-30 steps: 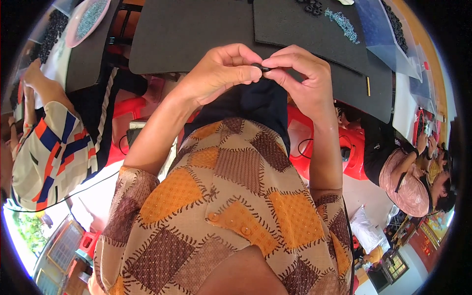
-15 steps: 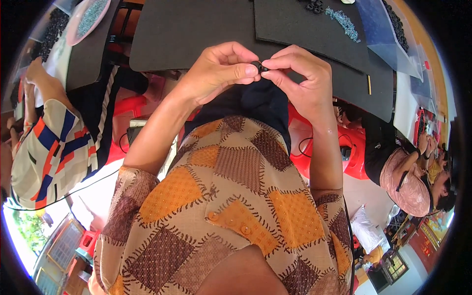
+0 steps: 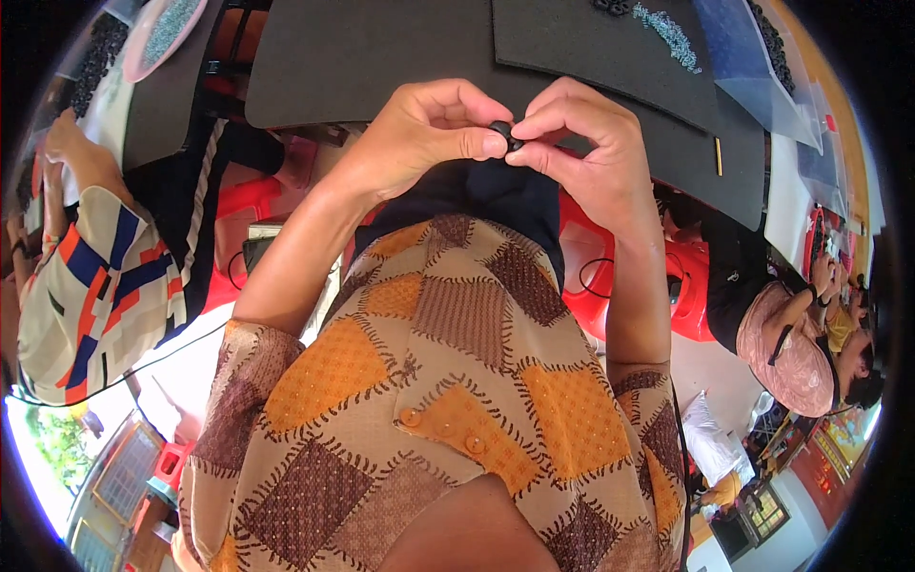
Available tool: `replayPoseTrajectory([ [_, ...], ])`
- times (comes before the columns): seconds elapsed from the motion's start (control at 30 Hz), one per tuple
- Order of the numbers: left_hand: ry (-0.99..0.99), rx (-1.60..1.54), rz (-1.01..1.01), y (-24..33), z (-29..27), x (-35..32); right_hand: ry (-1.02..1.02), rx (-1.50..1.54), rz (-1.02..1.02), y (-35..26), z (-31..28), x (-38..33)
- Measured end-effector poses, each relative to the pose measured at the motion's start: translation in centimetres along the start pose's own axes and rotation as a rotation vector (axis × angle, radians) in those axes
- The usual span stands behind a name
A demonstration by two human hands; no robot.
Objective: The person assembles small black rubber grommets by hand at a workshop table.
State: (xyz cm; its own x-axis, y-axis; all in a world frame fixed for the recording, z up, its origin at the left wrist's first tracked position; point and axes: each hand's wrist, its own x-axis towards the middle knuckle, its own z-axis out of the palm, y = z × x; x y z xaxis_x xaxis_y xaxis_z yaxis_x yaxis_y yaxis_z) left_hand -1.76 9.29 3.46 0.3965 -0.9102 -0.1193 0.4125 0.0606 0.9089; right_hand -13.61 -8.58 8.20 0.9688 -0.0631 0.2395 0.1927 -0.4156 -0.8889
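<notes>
A small round black part [image 3: 508, 134] is pinched between my two hands, just off the near edge of the dark table. My left hand [image 3: 429, 133] grips it from the left with thumb and forefinger. From the other side my right hand [image 3: 586, 138] holds it with the tips of thumb and forefinger. Fingertips cover much of the part, so its exact kind and whether it is more than one piece cannot be made out.
On a dark mat [image 3: 591, 48] atop the table [image 3: 372, 57] lies a pile of small silvery pieces [image 3: 669, 40], beside several black parts [image 3: 611, 7]. A clear bin [image 3: 739, 57] with black parts stands at right. People sit on both sides; a pink basin [image 3: 141, 59] is far left.
Both hands stay together, with the fingers shifted slightly around the black part. The view has moved a little, so the black parts at the far edge show less.
</notes>
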Motion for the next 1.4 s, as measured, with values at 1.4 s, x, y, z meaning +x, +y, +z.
replayPoseTrajectory([
  [1.4, -0.156, 0.042, -0.143, 0.2, 1.0, 0.5, -0.15, -0.169, -0.089, 0.0, 0.1, -0.7],
])
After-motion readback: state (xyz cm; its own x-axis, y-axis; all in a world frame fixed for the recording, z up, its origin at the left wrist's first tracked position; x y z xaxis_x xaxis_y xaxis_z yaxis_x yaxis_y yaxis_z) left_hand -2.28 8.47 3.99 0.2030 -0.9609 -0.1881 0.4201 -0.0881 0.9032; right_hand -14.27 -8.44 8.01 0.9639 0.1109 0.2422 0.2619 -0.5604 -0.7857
